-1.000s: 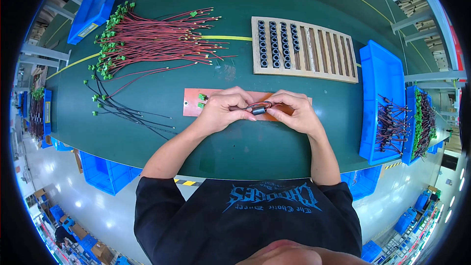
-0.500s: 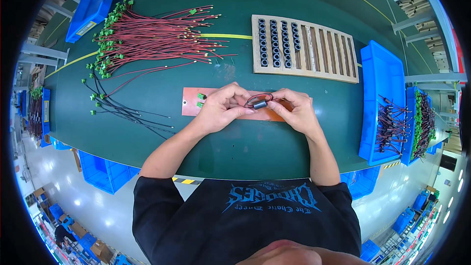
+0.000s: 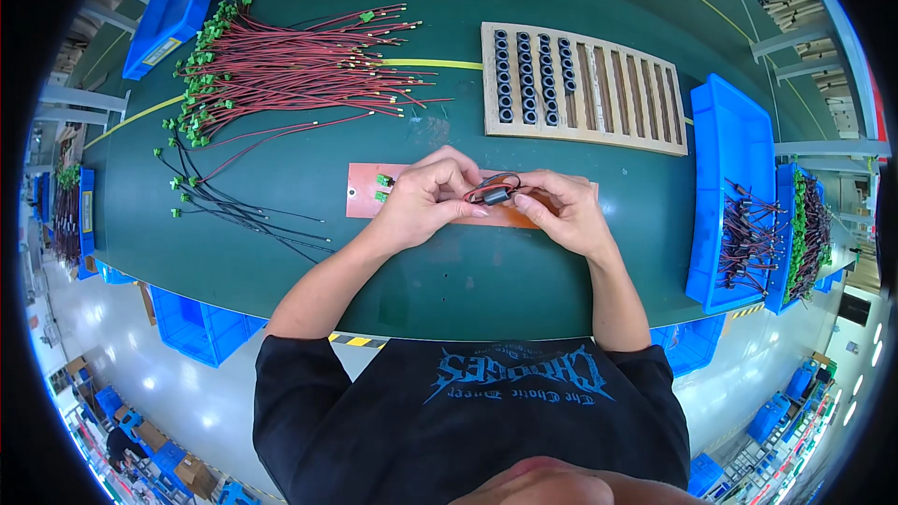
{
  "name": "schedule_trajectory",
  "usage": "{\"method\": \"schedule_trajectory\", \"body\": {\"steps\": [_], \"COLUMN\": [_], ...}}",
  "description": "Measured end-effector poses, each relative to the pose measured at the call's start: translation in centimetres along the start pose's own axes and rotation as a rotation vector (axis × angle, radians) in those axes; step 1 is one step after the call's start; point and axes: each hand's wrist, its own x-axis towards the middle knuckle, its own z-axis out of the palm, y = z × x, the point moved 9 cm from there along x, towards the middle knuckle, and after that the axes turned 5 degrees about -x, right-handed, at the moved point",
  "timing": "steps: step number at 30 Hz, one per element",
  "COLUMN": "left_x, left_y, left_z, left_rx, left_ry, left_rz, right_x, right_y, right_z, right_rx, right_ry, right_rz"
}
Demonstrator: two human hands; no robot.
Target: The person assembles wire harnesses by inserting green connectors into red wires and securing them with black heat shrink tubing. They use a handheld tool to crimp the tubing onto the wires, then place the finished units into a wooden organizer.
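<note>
A small black cylinder [image 3: 496,196], threaded with thin red and black wires [image 3: 506,178], is held between a person's two bare hands, above the middle of a pink board [image 3: 359,192]. Its long axis runs left to right, the right end tipped slightly toward the far side. The left hand [image 3: 426,198] is at its left end, thumb and forefinger pinched on the wires (the exact contact is hidden by the fingertips). The right hand [image 3: 564,209] is just beside the right end, its fingers also pinched on the wires, which bow in a loop on the far side of the cylinder. Neither hand is clearly nearer.

Two green plugs [image 3: 381,196] lie at the board's left part, beside the left hand. The board rests on a green worktop [image 3: 421,290]. Far left are red cables [image 3: 309,75], with black cables [image 3: 253,214] nearer. Far right is a wooden rack [image 3: 580,135] with black rings [image 3: 528,84] in its left slots; farther right, a blue bin [image 3: 744,122].
</note>
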Motion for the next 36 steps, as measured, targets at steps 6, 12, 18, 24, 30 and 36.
{"method": "schedule_trajectory", "body": {"steps": [6,12,18,24,30,36], "left_x": [-0.5,-0.1,-0.6,-0.4,-0.4,-0.4], "left_y": [-1.8,1.1,-1.1,-1.2,-1.2,-0.6], "left_z": [0.3,1.4,0.8,0.4,0.4,0.9], "left_rx": [-0.199,0.101,-0.107,-0.187,-0.173,-0.070], "left_ry": [0.019,-0.082,-0.014,0.000,-0.023,-0.099], "left_rz": [-0.159,0.070,-0.108,-0.131,-0.111,-0.102], "right_x": [-0.1,-0.5,0.2,0.1,0.0,0.0], "right_y": [0.2,0.2,0.0,0.0,0.7,-1.0], "right_z": [0.0,0.1,0.1,-0.3,-0.2,0.2], "right_rx": [0.016,-0.096,0.107,0.109,0.083,-0.247], "right_ry": [0.028,0.139,-0.017,-0.050,-0.030,-0.032], "right_rz": [0.034,0.112,0.082,0.038,0.090,0.041]}}
